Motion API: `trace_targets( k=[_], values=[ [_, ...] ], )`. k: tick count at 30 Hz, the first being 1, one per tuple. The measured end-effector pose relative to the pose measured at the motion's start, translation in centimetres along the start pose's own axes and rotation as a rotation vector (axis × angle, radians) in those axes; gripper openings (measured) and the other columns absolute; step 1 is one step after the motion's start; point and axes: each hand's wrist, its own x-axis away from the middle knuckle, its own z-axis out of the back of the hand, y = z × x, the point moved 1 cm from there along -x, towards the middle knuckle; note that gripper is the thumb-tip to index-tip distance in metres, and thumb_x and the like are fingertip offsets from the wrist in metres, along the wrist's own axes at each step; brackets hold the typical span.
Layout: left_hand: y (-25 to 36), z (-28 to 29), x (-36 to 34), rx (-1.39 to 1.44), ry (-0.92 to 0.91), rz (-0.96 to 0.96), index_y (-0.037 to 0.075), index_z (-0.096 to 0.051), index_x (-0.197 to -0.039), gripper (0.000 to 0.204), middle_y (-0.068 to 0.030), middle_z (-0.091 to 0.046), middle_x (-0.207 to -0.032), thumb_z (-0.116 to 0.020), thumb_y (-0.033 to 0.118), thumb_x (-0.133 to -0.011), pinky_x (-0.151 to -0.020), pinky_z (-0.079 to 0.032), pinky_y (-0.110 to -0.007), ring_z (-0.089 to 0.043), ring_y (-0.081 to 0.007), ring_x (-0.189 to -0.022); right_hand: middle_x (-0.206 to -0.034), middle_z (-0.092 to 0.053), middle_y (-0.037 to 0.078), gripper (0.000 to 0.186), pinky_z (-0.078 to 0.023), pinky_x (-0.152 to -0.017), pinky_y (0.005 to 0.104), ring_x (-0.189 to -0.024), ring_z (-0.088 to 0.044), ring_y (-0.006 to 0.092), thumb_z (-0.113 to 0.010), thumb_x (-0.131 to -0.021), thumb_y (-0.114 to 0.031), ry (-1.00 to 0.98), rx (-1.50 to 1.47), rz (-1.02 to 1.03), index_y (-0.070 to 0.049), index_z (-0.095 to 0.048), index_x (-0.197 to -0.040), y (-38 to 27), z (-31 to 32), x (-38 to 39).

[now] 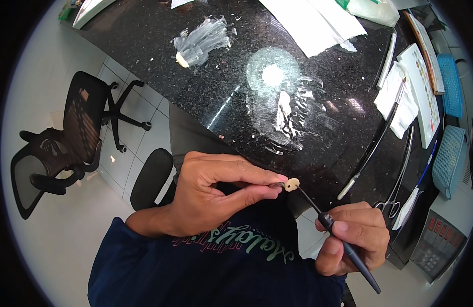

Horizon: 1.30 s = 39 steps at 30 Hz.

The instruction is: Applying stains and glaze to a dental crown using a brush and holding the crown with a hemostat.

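Observation:
My left hand (218,192) pinches a small grey piece (277,186) between thumb and fingertips, with a small cream piece (293,185) at its end that has a dark hole in it. In my right hand (356,240) is a slim black tool (356,258), held like a pen and angled up to the left. Its thin shaft reaches to the right edge of the cream piece; whether the tip touches it is too small to tell. Both hands are just off the front edge of the dark speckled counter (190,92).
White smears (285,115) and translucent crumpled material (200,43) lie on the counter. At right are a long brush (367,156), tissue (390,97), scissors (392,207), a white palette (420,97) and blue baskets (448,163). An office chair (83,117) stands at left.

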Motion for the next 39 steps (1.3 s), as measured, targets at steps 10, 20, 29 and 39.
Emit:
trace_targets(
  k=[10,20,29,39],
  values=[
    [-0.1,0.1,-0.1,-0.03,-0.014,-0.02,-0.004,-0.07,-0.083,0.008,-0.0174,-0.069,-0.081,-0.071,-0.004,-0.075,-0.072,-0.056,-0.027,-0.07,-0.0207,-0.076,-0.069,-0.06,0.009,0.02,-0.054,-0.047,0.0254,-0.052,-0.062,0.0179,-0.07,-0.066,0.001,0.023,0.014,0.023,0.001,-0.061,-0.084,0.1,-0.3,0.0],
    [0.1,-0.2,0.2,0.138,0.034,0.083,-0.007,-0.067,-0.088,0.011,-0.0189,-0.069,-0.083,-0.069,-0.003,-0.078,-0.069,-0.057,-0.027,-0.07,-0.0229,-0.076,-0.072,-0.059,0.009,0.021,-0.054,-0.048,0.0251,-0.054,-0.062,0.019,-0.069,-0.068,0.001,0.044,-0.052,0.029,0.001,-0.06,-0.087,0.1,0.2,0.8],
    [0.1,0.0,0.4,0.777,-0.163,0.559,-0.01,-0.062,-0.098,0.023,-0.0189,-0.067,-0.08,-0.064,0.01,-0.087,-0.064,-0.058,-0.029,-0.069,-0.0269,-0.072,-0.075,-0.061,0.014,0.024,-0.052,-0.049,0.0262,-0.058,-0.064,0.0203,-0.071,-0.07,0.001,0.104,-0.106,-0.006,0.002,-0.058,-0.09,0.2,-0.9,0.0],
    [-0.4,0.4,0.3,0.879,-0.265,0.599,-0.005,-0.061,-0.109,0.029,-0.0129,-0.069,-0.088,-0.063,0.015,-0.089,-0.065,-0.055,-0.023,-0.068,-0.0165,-0.078,-0.073,-0.063,0.014,0.025,-0.051,-0.048,0.0255,-0.06,-0.065,0.0213,-0.073,-0.068,0.002,0.046,-0.07,-0.022,0.002,-0.06,-0.089,0.1,-1.1,-0.7]
  ],
)
